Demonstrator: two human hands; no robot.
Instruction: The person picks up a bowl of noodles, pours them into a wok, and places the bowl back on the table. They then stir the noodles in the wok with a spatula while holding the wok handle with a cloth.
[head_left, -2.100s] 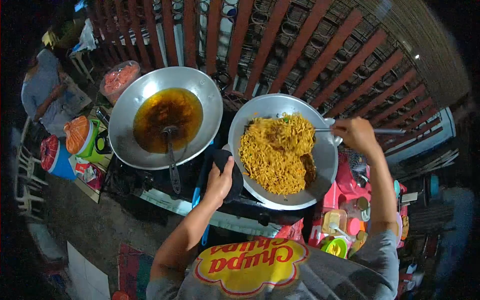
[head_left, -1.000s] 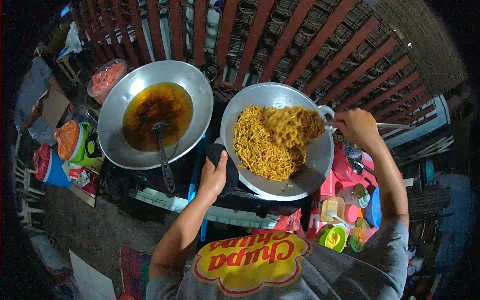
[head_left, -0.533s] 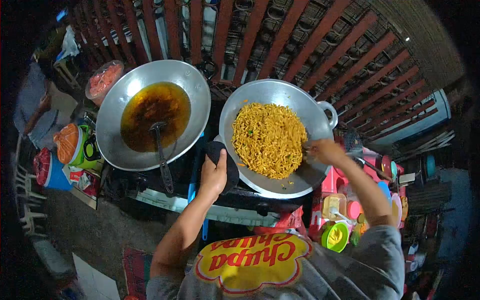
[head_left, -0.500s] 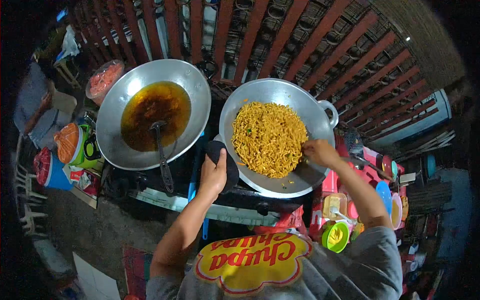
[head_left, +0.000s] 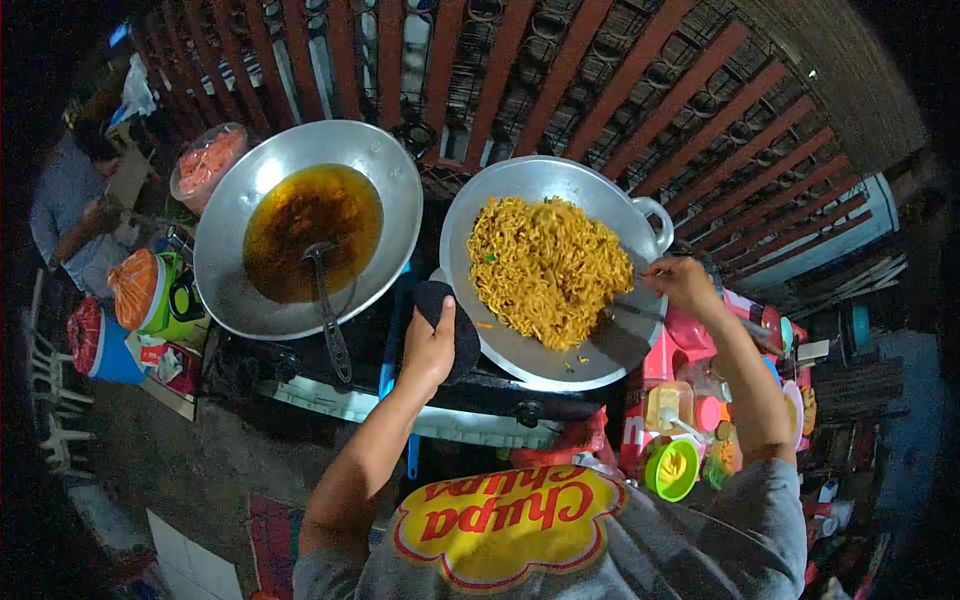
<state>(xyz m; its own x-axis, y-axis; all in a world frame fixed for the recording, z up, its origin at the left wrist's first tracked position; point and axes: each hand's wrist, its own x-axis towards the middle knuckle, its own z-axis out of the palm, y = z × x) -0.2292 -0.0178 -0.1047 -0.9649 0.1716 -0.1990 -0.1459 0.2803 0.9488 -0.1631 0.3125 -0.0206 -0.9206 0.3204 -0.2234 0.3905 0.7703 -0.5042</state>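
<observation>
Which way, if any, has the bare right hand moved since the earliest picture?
Yes. Against the silver loop handle of the round metal noodle pan, the right hand is now lower in the view, nearer the grey shirt.

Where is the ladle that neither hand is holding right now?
In the head view, left of centre: the ladle lies in the left wok, its head in the brown liquid, its handle over the near rim, left of the left hand.
</observation>
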